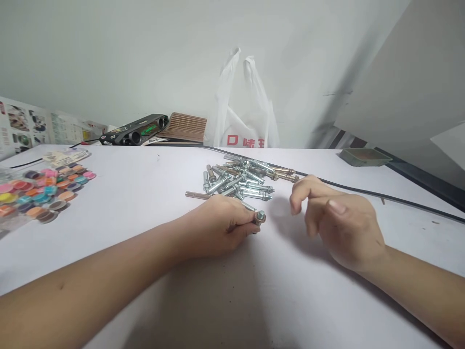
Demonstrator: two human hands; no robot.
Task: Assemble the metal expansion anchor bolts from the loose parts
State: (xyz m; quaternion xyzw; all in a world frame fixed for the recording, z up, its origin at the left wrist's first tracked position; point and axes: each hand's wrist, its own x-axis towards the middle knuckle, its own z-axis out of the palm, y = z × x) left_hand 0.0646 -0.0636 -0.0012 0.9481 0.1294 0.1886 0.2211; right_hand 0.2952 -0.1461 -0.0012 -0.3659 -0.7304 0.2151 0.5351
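My left hand point(221, 225) rests on the white table point(145, 203), its fingers curled tight around an anchor bolt point(258, 216) whose nut end pokes out past my fingertips, pointing toward my right. My right hand point(337, 223) hovers just beside that end, empty, its fingers loosely bent and slightly apart, the thumb raised; it does not touch the bolt.

Just beyond both hands lies a loose pile of anchor bolts point(243, 180), silver and brass-coloured, heaped straight on the tabletop rather than in any holder. A black cable point(381, 195) runs across the table behind the pile.

At my far left, coloured round caps point(47, 186) sit in a clear plastic bag point(9, 213), some spilling out onto the table. A small green tray point(365, 156) stands near the right rear edge; I cannot tell what it holds. A white plastic bag point(247, 116) with red lettering stands against the wall, its contents hidden, beside a black device point(136, 131).
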